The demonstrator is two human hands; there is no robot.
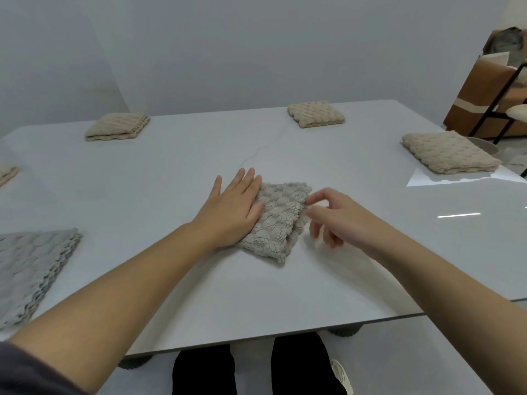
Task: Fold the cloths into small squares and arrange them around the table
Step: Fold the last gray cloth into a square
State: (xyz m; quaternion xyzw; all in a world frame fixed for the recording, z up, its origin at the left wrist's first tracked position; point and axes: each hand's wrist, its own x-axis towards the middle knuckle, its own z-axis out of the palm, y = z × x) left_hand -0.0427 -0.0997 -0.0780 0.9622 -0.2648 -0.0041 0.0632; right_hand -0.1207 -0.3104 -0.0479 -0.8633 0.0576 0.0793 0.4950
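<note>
- Hands first: your left hand (233, 208) lies flat with straight fingers and presses the left part of the beige cloth (281, 220) onto the worktop (171, 172). Your right hand (330, 215) hangs at the cloth's right edge with loosely curled, blurred fingers. Whether thumb and forefinger pinch that edge cannot be told.
- Cloth: it sits mid-worktop on your side, already folded into a thick small pad, lying askew to the near edge.
- Handling, as a judgement: expect it to be light, soft and limp. The bubbled plush pile looks springy, so the layers will likely puff open once your palm lifts.
- The worktop looks glossy, so the pad may slide under a sideways push. Press down rather than across.
- Where to take hold: pinch through all layers at a folded edge, or take opposite sides with both hands. A single corner would probably let the layers sag apart.
- Outward: beige squares already lie near the rim. They are the far-left square (117, 126), the far-right square (315, 114), the right-side square (447, 151) and a left-edge square (7, 173), which is partly cut off.
- A larger pile of grey cloths (31, 269) lies at your near left and looks not yet folded small.
</note>
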